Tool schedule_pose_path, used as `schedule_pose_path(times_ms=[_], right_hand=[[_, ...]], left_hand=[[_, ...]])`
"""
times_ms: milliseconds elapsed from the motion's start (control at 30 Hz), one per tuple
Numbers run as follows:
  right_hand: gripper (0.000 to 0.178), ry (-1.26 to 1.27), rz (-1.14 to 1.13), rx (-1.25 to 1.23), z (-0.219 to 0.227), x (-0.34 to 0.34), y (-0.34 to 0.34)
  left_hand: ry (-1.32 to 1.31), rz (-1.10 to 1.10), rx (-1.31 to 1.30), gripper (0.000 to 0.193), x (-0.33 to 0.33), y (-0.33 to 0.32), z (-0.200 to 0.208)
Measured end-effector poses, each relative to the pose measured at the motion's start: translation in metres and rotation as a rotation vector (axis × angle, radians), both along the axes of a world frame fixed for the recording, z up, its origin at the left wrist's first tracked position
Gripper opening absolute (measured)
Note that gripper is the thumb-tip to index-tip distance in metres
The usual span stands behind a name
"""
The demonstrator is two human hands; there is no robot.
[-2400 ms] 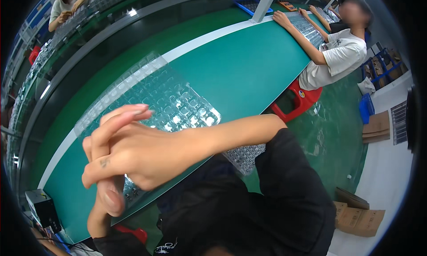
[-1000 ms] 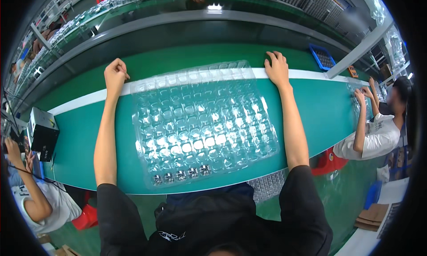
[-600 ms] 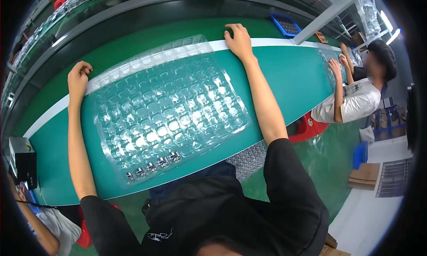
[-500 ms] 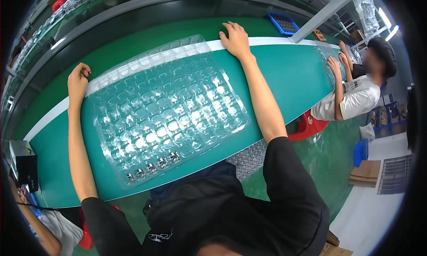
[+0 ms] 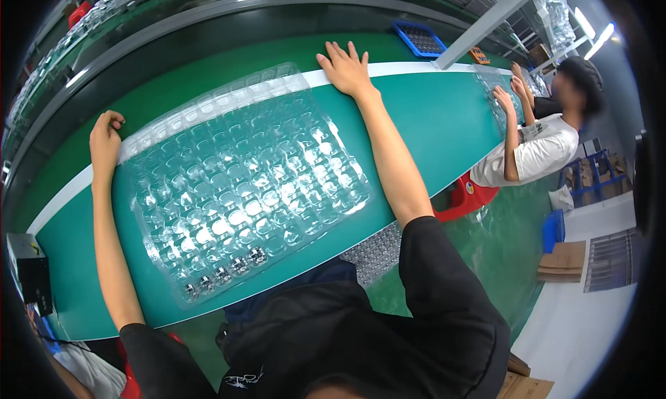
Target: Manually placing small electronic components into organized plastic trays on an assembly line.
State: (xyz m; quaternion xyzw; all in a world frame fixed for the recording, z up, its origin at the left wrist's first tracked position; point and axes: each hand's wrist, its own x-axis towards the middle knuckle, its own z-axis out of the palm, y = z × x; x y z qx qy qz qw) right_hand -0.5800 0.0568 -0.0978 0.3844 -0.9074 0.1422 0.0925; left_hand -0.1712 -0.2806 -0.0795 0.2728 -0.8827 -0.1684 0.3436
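A large clear plastic blister tray [image 5: 239, 173] with rows of round pockets lies on the green tabletop [image 5: 430, 135] in front of me. Several small shiny metallic round parts [image 5: 240, 266] sit in its near row, toward the left end. Beyond the tray's far right corner, my right hand [image 5: 347, 71] rests palm down with fingers spread, over the white far edge strip. Off the far left corner is my left hand [image 5: 107, 143], its fingers curled in and nothing showing in them. Neither hand is seen gripping the tray.
A blue crate [image 5: 420, 39] of dark parts stands past the far edge, left of a grey post [image 5: 485, 28]. At the right a co-worker [image 5: 538, 146] handles another clear tray [image 5: 491, 97]. A black box [image 5: 29, 270] sits at the table's left end; a red stool [image 5: 461, 199] is at the right.
My view has shifted a little, so the scene sits slightly lower and further left. My right hand's fingers have spread wider, and it has moved slightly toward the tray. The parts stay put.
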Motion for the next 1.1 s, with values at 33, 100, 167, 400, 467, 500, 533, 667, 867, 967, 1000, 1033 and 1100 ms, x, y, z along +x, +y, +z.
schedule_pose_path(times_ms=[33,100,167,400,467,500,533,667,867,967,1000,1033,1100], right_hand=[[0.066,-0.009,0.013,0.002,0.001,0.001,-0.001],[0.067,-0.027,0.026,0.003,0.002,0.004,-0.002],[0.068,-0.02,0.013,0.014,0.003,0.005,-0.001],[0.069,-0.018,-0.006,0.035,0.006,0.007,-0.001],[0.069,-0.022,-0.015,0.038,0.006,0.006,0.0],[0.07,-0.02,-0.015,0.042,0.007,0.006,0.0],[0.07,-0.018,-0.014,0.046,0.007,0.006,0.001],[0.07,-0.037,-0.018,0.028,0.005,0.005,0.0],[0.073,-0.03,-0.036,0.064,0.006,0.007,-0.002],[0.075,-0.031,-0.121,0.08,0.005,0.004,0.001],[0.076,-0.04,-0.119,0.079,0.006,0.004,0.001],[0.076,-0.049,-0.117,0.079,0.006,0.005,0.001],[0.076,-0.062,-0.101,0.069,0.004,0.006,0.001]], left_hand=[[0.003,-0.01,-0.013,0.024,0.002,-0.004,-0.001],[0.014,-0.021,-0.038,0.022,0.004,-0.009,-0.005],[-0.021,0.002,-0.068,0.019,0.006,-0.015,-0.009],[-0.06,0.043,-0.147,0.016,0.008,-0.019,-0.012],[-0.057,0.046,-0.165,0.016,0.008,-0.02,-0.012],[-0.058,0.042,-0.166,0.016,0.008,-0.02,-0.013],[-0.051,0.037,-0.17,0.016,0.008,-0.021,-0.013],[-0.051,0.06,-0.189,0.017,0.006,-0.021,-0.015],[-0.101,0.063,-0.18,0.016,0.013,-0.031,-0.018],[-0.081,0.065,-0.194,0.016,0.008,-0.029,-0.018],[-0.083,0.065,-0.194,0.016,0.009,-0.029,-0.017],[-0.087,0.074,-0.202,0.016,0.01,-0.028,-0.017],[-0.092,0.085,-0.209,0.017,0.01,-0.027,-0.017]])
